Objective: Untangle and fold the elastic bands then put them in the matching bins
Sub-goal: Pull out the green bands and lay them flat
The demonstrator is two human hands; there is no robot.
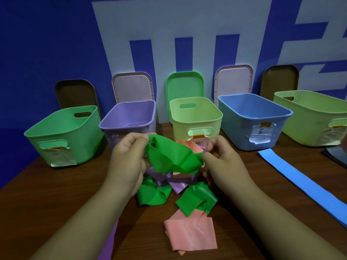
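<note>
Tension is the danger, since the left hand (127, 158) and right hand (223, 160) each pinch a side of the raised green band (172, 156) between curled fingers (136, 139), and the pink band (188, 147) and purple band (176, 184), seemingly snagged just below the fingers, may cinch tighter if pulled apart.

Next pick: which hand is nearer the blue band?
Right. The right hand, pinching the green band, is left of the blue band; the left hand is farther left.
</note>
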